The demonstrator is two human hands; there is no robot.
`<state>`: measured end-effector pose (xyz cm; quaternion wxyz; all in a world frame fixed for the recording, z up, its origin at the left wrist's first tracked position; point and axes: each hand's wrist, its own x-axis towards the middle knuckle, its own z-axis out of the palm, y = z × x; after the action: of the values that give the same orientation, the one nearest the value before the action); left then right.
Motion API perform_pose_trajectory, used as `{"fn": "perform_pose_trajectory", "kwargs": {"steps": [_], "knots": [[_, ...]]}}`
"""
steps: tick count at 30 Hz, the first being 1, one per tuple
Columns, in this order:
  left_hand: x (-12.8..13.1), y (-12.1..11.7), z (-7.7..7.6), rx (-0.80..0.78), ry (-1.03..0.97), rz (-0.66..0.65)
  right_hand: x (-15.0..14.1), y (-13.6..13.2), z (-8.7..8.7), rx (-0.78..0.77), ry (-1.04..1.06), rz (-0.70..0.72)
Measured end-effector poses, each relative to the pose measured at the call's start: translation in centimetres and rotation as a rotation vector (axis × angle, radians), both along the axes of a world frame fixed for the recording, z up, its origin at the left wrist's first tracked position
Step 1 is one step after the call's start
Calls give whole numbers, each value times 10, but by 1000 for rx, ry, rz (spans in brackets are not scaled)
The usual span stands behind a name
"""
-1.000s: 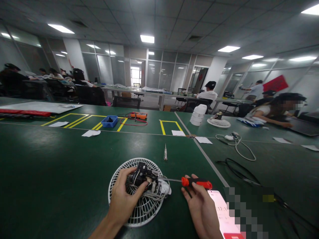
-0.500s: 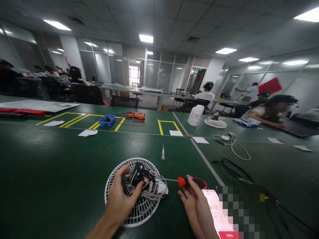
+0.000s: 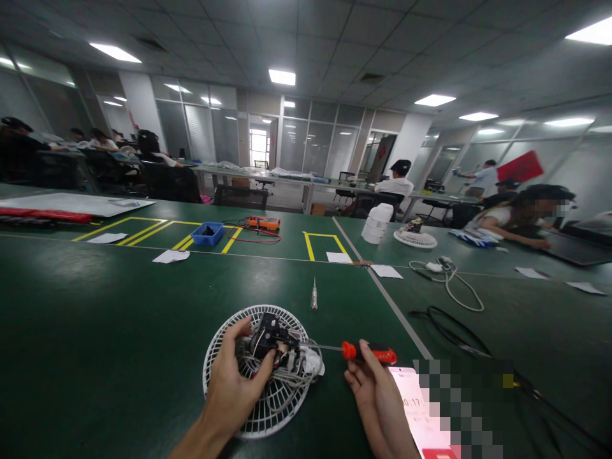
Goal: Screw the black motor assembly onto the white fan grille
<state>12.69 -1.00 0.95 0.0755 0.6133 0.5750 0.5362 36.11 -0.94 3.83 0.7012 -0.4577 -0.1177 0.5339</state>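
Observation:
My left hand (image 3: 235, 373) is closed around a black fan motor (image 3: 264, 336), thumb on the near side and fingers on the left. Below the motor lies a round white fan grille (image 3: 258, 426), flat on the green table. Grey wires and a white plastic part (image 3: 312, 362) sit at the motor's right side. In my right hand (image 3: 375, 389) is a screwdriver (image 3: 370, 352) with a red and black handle, held level. Its shaft points left and its tip reaches the motor assembly; the exact contact is hidden.
A clear-handled small screwdriver (image 3: 314, 297) lies beyond the grille. Under my right wrist is a lit phone (image 3: 415, 408). Farther back are a blue bin (image 3: 206, 236), an orange multimeter (image 3: 264, 222), and white cylindrical parts (image 3: 377, 224). Cables (image 3: 456, 335) lie right; a person (image 3: 516, 217) sits beyond.
The screwdriver handle has turned about its axis, showing more red now, and my right fingers have shifted on it. My left hand keeps its hold on the motor.

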Motion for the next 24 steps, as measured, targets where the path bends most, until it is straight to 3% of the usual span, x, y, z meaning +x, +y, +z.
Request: {"fn": "perform_pose_trajectory", "kwargs": {"steps": [14, 24], "knots": [[-1, 1, -3, -43, -15, -22, 3, 0, 0, -73, 32, 55], [0, 1, -3, -43, -36, -36, 1, -3, 10, 17, 102, 32]]}}
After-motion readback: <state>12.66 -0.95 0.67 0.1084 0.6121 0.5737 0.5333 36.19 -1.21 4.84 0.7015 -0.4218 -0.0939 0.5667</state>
